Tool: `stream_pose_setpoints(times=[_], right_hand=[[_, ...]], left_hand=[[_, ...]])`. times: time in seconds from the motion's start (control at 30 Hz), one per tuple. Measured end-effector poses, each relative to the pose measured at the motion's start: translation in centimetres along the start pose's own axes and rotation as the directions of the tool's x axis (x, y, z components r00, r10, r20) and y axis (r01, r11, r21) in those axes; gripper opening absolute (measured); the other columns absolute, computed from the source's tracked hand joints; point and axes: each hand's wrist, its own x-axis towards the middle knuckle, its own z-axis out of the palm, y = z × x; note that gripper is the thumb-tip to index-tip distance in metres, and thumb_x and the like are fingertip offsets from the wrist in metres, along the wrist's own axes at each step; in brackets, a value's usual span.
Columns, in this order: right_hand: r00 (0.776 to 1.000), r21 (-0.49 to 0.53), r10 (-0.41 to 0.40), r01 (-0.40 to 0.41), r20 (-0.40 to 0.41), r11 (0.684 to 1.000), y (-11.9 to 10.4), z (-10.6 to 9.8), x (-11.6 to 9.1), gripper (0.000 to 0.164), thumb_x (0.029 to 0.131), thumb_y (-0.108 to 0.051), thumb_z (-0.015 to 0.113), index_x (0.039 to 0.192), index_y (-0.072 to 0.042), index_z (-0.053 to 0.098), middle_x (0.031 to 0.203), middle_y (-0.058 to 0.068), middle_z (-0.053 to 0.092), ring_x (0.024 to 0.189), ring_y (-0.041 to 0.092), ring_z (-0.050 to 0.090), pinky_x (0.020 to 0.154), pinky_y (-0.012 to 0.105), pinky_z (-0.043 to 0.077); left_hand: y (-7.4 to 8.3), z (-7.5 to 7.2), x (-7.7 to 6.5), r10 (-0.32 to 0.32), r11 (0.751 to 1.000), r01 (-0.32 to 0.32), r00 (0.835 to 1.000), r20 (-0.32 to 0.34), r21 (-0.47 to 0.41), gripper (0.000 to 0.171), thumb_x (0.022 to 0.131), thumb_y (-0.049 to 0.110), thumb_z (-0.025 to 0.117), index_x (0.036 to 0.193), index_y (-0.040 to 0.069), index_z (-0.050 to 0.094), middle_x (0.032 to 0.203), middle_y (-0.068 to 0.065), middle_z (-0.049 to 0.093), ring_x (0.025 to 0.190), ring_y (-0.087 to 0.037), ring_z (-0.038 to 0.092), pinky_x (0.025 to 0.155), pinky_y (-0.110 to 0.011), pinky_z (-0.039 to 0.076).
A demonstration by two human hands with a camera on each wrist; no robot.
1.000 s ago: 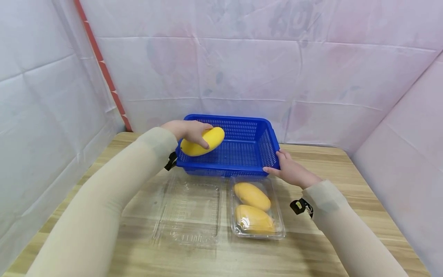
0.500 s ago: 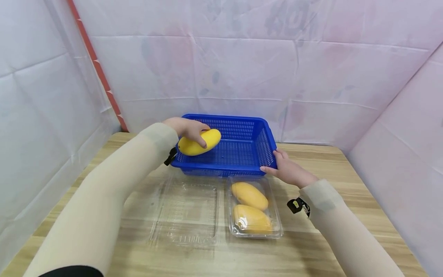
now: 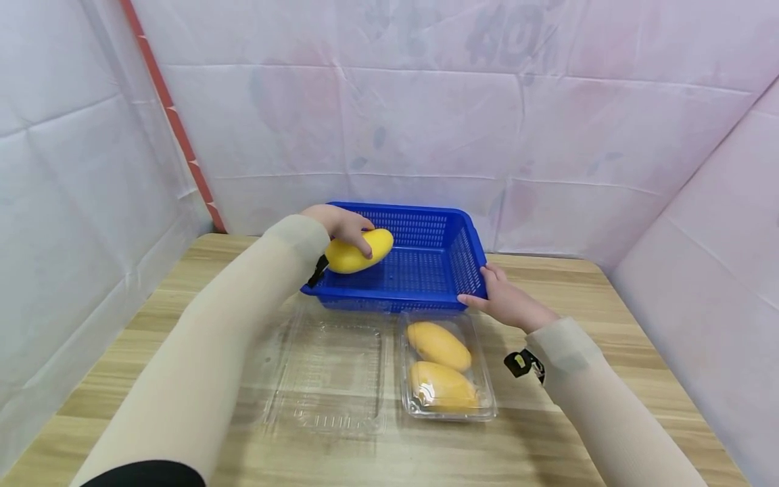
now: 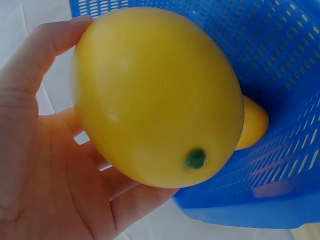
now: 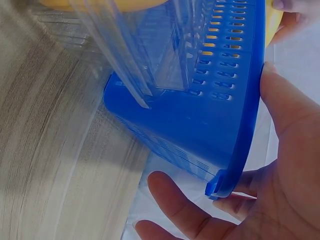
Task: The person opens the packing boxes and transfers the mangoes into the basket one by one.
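My left hand (image 3: 344, 226) grips a plump yellow mango (image 3: 374, 247) over the left side of the blue slotted basket (image 3: 420, 274). Thumb and fingers spread round its body in the left wrist view, where a green stem spot (image 4: 195, 158) marks its end. Behind it, lower in the basket, shows part of another yellow-orange mango (image 4: 255, 124), hidden in the head view. With my right hand (image 3: 510, 302) I hold the basket's front right corner: the thumb is at the rim (image 5: 252, 107), and some fingers curl below the corner.
Before the basket, a clear plastic box (image 3: 487, 406) contains two mangoes, one behind the other. Left of it lies an open clear plastic clamshell (image 3: 337, 372). All stand on a wooden table (image 3: 584, 284), with white sheeting (image 3: 426, 128) behind and at both sides.
My left hand, with the mango in it, has shifted slightly to the right over the basket. The right hand stays at the corner. The head view has turned a little.
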Motion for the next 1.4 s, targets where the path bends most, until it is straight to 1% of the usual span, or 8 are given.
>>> stream_pose_setpoints(times=[0.1,0.27,0.47,0.67,0.9,1.13,1.3,1.4], right_hand=[[1.000,-0.001,-0.003,0.003,-0.007,1.000,0.0,0.0,0.1,0.096,0.091,-0.054,0.049,0.141,0.016,0.007,0.146,0.033,0.006,0.129,0.052,0.023,0.101,0.061,0.024],[1.000,0.006,-0.011,0.011,-0.012,1.000,-0.1,0.1,0.2,0.093,0.092,-0.050,0.051,0.141,0.016,0.008,0.147,0.032,0.005,0.129,0.052,0.023,0.101,0.061,0.024],[1.000,0.005,-0.013,0.013,-0.008,1.000,-0.2,0.2,0.2,0.097,0.090,-0.056,0.049,0.142,0.016,0.007,0.147,0.033,0.006,0.128,0.052,0.024,0.101,0.060,0.025],[1.000,0.003,-0.012,0.012,-0.008,1.000,-0.2,0.3,0.2,0.095,0.091,-0.053,0.050,0.142,0.016,0.008,0.147,0.033,0.006,0.129,0.052,0.024,0.101,0.061,0.025],[1.000,-0.001,-0.012,0.012,-0.019,1.000,-0.1,0.2,0.2,0.098,0.090,-0.056,0.049,0.142,0.016,0.007,0.146,0.033,0.007,0.128,0.052,0.024,0.100,0.061,0.025],[1.000,-0.002,-0.009,0.009,-0.021,1.000,-0.3,0.3,0.2,0.095,0.091,-0.052,0.050,0.141,0.016,0.008,0.146,0.033,0.008,0.128,0.051,0.025,0.100,0.060,0.026],[1.000,0.009,-0.008,0.008,-0.022,1.000,-0.4,0.3,0.2,0.094,0.091,-0.051,0.051,0.142,0.016,0.008,0.146,0.033,0.007,0.129,0.051,0.023,0.101,0.060,0.025],[1.000,0.015,-0.004,0.004,-0.016,1.000,-0.4,0.2,0.2,0.094,0.091,-0.051,0.051,0.142,0.015,0.007,0.147,0.033,0.005,0.130,0.051,0.022,0.102,0.060,0.024]], left_hand=[[0.1,-0.1,0.0,-0.014,1.000,0.013,1.000,0.005,0.026,0.077,0.085,0.046,0.060,0.148,0.019,0.026,0.147,-0.007,0.029,0.118,-0.026,0.038,0.094,-0.041,0.039],[-0.3,0.1,0.3,-0.044,0.999,0.043,0.999,0.007,0.024,0.078,0.083,0.048,0.061,0.148,0.021,0.025,0.148,-0.007,0.027,0.119,-0.026,0.037,0.094,-0.041,0.039],[-0.8,0.4,0.9,-0.111,0.994,0.111,0.993,0.035,0.000,0.082,0.080,0.051,0.064,0.148,0.023,0.026,0.148,-0.008,0.028,0.118,-0.027,0.038,0.094,-0.042,0.039],[-1.1,0.5,1.1,-0.150,0.989,0.149,0.987,0.058,0.023,0.085,0.079,0.053,0.064,0.149,0.025,0.025,0.149,-0.010,0.026,0.119,-0.028,0.037,0.095,-0.042,0.038],[-1.0,0.7,1.6,-0.191,0.982,0.189,0.980,0.058,0.025,0.087,0.078,0.055,0.066,0.149,0.025,0.026,0.151,-0.009,0.022,0.124,-0.027,0.033,0.100,-0.043,0.034],[-1.3,1.2,2.2,-0.260,0.965,0.256,0.964,0.059,0.059,0.087,0.074,0.059,0.067,0.147,0.027,0.031,0.152,-0.008,0.021,0.132,-0.030,0.025,0.106,-0.050,0.022],[-1.3,1.4,2.0,-0.268,0.962,0.264,0.962,0.056,0.072,0.086,0.075,0.056,0.069,0.147,0.027,0.031,0.153,-0.008,0.020,0.132,-0.028,0.025,0.106,-0.049,0.024],[-1.1,1.4,1.9,-0.281,0.959,0.279,0.958,0.050,0.055,0.085,0.074,0.054,0.071,0.146,0.029,0.033,0.152,-0.008,0.021,0.129,-0.027,0.028,0.105,-0.048,0.026]])
